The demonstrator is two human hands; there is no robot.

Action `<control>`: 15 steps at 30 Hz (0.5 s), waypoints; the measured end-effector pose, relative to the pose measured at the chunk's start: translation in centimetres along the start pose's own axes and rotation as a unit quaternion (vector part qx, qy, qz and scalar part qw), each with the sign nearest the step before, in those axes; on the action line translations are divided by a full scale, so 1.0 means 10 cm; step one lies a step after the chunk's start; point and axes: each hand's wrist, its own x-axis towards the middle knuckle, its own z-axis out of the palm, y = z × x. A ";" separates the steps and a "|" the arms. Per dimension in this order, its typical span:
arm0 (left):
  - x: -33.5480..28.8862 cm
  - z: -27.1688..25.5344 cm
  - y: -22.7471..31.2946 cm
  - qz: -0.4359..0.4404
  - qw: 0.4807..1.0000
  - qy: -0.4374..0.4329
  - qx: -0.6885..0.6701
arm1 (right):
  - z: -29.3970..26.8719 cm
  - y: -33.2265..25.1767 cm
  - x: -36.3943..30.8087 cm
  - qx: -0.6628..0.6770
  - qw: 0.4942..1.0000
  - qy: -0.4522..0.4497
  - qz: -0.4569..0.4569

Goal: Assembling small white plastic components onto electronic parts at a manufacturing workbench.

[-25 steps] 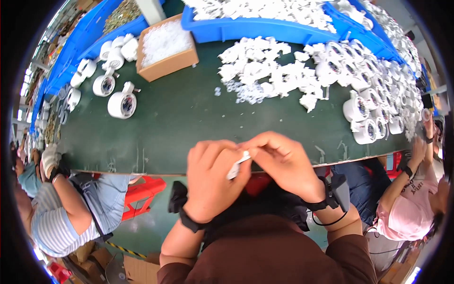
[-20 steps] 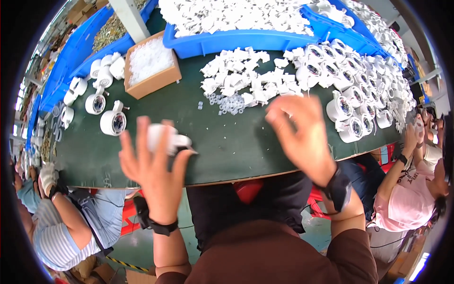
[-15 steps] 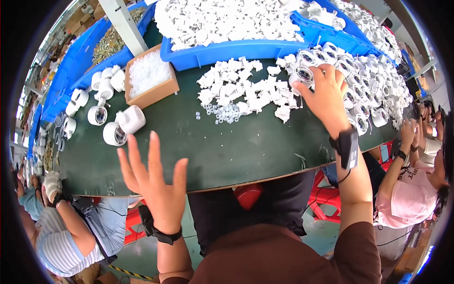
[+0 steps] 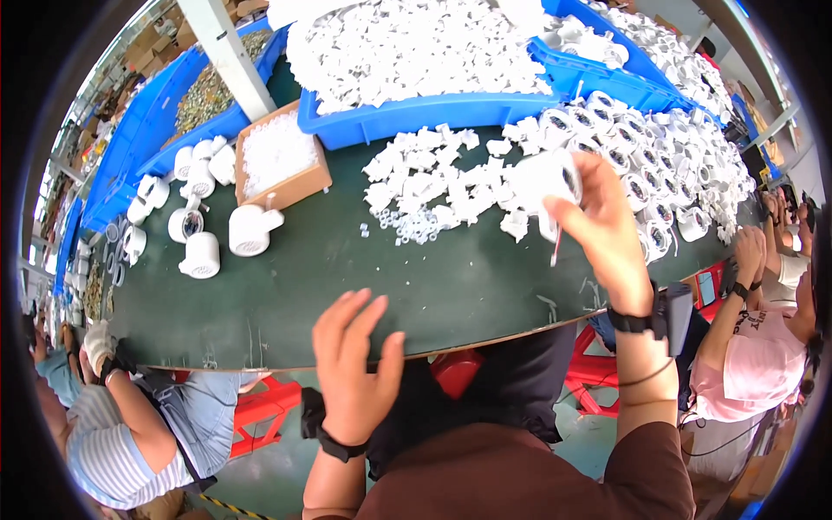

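fingers of the right hand (image 4: pixel 607 234) have closed round a white round housing (image 4: pixel 542 178), lifted clear of the pile of white housings (image 4: pixel 667 165) it was reaching into half a second ago. left hand (image 4: pixel 351 368) has sunk to the green table's (image 4: pixel 347 277) near edge, fingers apart, holding nothing. open green lies between the hands; small white parts (image 4: pixel 425 186) crowd the far side below the blue bin (image 4: pixel 416 113).
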 end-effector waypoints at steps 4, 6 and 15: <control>0.01 0.20 0.16 0.142 0.987 -0.051 -0.054 | 0.51 -0.22 -0.58 0.312 0.920 -0.150 0.185; 0.00 0.30 0.21 0.167 0.983 -0.066 -0.041 | 0.73 -0.24 -0.69 0.402 0.861 -0.169 0.262; -0.10 0.14 0.01 0.008 0.990 -0.011 -0.141 | 1.15 -0.23 -1.08 0.318 0.811 -0.308 0.382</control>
